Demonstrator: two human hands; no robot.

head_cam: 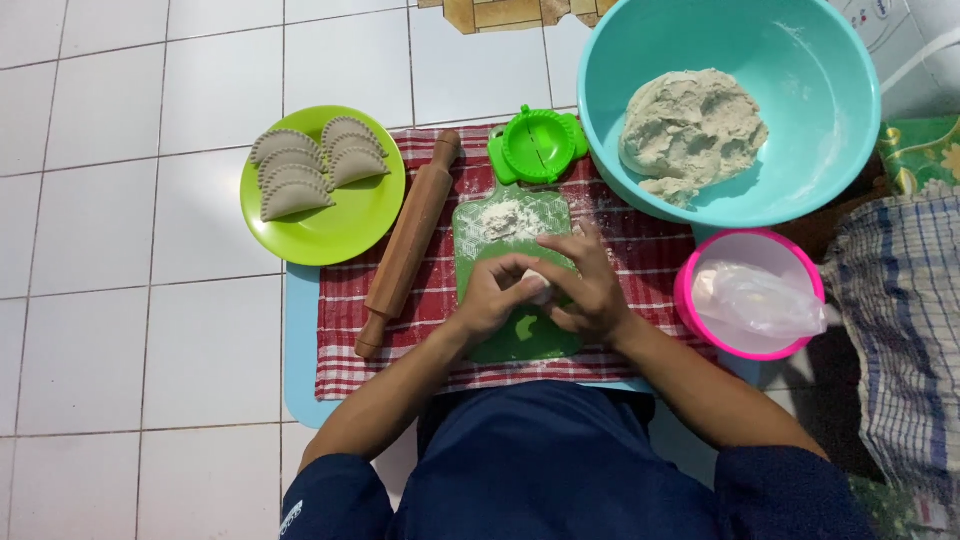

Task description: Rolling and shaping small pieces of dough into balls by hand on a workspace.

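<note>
Head view: I note a small pale dough lump (538, 287) at frame centre, cupped between both hands over the green cutting board (520, 345). Left hand (495, 297) and right hand (585, 290) are pressed together around it, equally near. The lump is mostly hidden; its long axis cannot be told.

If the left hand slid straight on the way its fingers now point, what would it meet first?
The left hand points rightward, so it meets at once the small dough piece it already touches, with the right hand cupped directly behind. Depth is hard to judge from above.
</note>
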